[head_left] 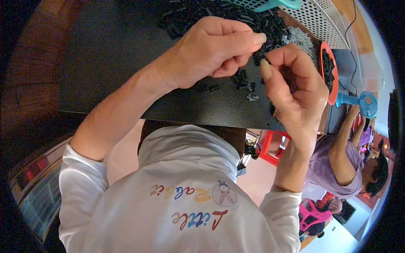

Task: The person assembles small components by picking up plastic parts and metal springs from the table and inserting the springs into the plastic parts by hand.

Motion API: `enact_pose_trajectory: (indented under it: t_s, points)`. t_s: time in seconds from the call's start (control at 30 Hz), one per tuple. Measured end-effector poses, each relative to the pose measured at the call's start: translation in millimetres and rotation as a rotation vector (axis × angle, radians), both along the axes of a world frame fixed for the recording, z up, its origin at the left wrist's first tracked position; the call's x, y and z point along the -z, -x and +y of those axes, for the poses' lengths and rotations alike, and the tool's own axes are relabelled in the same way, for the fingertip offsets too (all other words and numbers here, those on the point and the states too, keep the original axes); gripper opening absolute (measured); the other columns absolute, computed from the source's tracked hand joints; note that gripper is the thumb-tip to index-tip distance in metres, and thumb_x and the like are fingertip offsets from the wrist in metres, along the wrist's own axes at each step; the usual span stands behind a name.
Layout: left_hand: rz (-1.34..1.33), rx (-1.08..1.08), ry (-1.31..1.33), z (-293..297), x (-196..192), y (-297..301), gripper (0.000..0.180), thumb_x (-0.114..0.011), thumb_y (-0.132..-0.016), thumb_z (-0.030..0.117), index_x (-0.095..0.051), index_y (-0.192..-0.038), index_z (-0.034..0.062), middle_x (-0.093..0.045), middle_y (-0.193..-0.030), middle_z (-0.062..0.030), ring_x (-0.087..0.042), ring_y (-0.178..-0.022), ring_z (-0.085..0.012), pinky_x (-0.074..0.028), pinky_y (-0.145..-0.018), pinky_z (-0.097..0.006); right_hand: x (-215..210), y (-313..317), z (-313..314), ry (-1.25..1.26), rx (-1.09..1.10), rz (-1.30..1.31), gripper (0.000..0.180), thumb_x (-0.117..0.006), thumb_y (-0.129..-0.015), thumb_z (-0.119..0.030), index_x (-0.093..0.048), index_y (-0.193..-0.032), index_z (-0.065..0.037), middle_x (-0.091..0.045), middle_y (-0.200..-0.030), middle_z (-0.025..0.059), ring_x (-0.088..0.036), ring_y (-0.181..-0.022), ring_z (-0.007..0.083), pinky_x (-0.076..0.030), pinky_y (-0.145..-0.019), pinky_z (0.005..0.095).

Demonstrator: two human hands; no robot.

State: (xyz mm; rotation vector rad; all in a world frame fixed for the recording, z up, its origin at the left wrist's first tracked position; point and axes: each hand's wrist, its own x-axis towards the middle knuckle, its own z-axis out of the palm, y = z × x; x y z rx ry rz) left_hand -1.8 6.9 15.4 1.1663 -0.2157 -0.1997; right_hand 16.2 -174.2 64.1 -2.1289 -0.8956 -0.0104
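My left hand (215, 48) is closed in a pinch above the dark table, its thumb pressed along the bent forefinger. Close by on the right, my right hand (295, 86) also pinches, thumb tip against forefinger, the two hands a small gap apart. Whatever either pinch holds is too small or hidden to make out. Beyond the hands spreads a heap of small black tube-like pieces (185, 19). Beside it lies a pile of small silvery metal pieces (298, 39). Below the hands are a few loose black pieces (240, 79) and a few silvery pieces (252, 97).
A teal plastic basket (270, 5) and a white perforated basket (314, 17) stand at the far edge. An orange-red dish (333, 90) of black pieces sits on the right, near a blue fan (368, 104). Another person in a purple shirt (333, 164) is at the right.
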Motion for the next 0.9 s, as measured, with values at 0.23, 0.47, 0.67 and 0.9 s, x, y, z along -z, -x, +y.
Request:
enact_pose_trajectory:
  t_s: [0.23,0.47,0.67,0.9]
  points:
    - [0.057,-0.034,0.074,2.7,3.3,-0.9,0.034,-0.053,-0.095,0.031,-0.048,-0.068,0.0112,-0.039,-0.052,0.0038,-0.032,-0.040,-0.0051,-0.023,-0.037,-0.022,1.4,4.3,5.7,-0.132,0.074,0.042,0.012,-0.062,-0.088,-0.004,-0.059,-0.098,0.002,-0.055,-0.084,-0.0035,-0.047,-0.070,0.0025,-0.037,-0.061,0.0159]
    - [0.036,0.012,0.123,5.3,2.3,-1.2,0.034,-0.053,-0.095,0.031,-0.048,-0.068,0.0107,-0.039,-0.054,0.0037,-0.033,-0.041,-0.0055,-0.023,-0.037,-0.023,-4.3,8.7,3.5,-0.063,0.104,0.051,0.012,-0.063,-0.088,-0.004,-0.059,-0.097,0.003,-0.058,-0.086,-0.0016,-0.049,-0.072,0.0040,-0.039,-0.064,0.0168]
    - [0.058,0.016,0.095,5.4,1.9,0.3,0.033,-0.054,-0.095,0.030,-0.048,-0.068,0.0110,-0.039,-0.054,0.0039,-0.033,-0.042,-0.0053,-0.023,-0.037,-0.023,2.5,3.0,6.6,-0.156,0.072,-0.042,0.009,-0.068,-0.082,-0.006,-0.060,-0.084,-0.001,-0.057,-0.066,0.0037,-0.053,-0.055,0.0105,-0.044,-0.052,0.0249]
    - [0.022,-0.012,0.036,1.6,-2.1,2.1,0.031,-0.054,-0.095,0.029,-0.048,-0.071,0.0112,-0.041,-0.055,0.0042,-0.033,-0.043,-0.0039,-0.022,-0.038,-0.022,3.6,4.3,6.0,-0.128,0.098,-0.049,0.010,-0.068,-0.081,-0.006,-0.060,-0.083,-0.001,-0.059,-0.068,0.0070,-0.055,-0.056,0.0149,-0.045,-0.054,0.0273]
